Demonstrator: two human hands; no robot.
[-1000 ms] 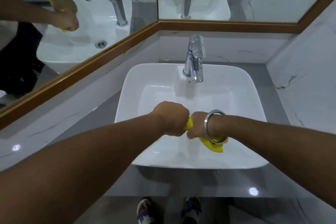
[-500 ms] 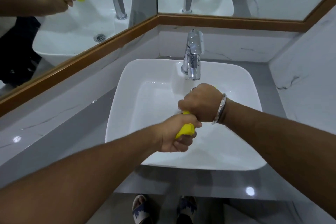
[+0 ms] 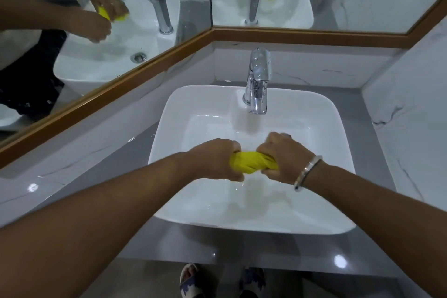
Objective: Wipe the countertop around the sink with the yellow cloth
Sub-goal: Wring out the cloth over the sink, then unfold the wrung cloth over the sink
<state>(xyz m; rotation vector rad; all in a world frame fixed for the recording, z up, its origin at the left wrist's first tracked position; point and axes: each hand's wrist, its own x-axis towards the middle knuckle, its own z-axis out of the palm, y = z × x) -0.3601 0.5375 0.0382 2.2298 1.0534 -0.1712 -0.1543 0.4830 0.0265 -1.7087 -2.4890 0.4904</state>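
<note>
Yellow cloth (image 3: 251,161) twisted into tight rope, wrinkly, over sink (image 3: 183,113) basin. Left hand (image 3: 215,161) fisted on 9 o'clock end, right hand (image 3: 284,159) clamped on 3 o'clock end.

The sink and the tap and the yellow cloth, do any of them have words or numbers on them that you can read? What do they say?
None: no word, number or sign can be read.
faucet: shiny metal, no brand mark legible.
sink: plain white.
yellow cloth: twisted between the left hand and right hand, no label showing.
bracelet: no engraving legible.
</note>
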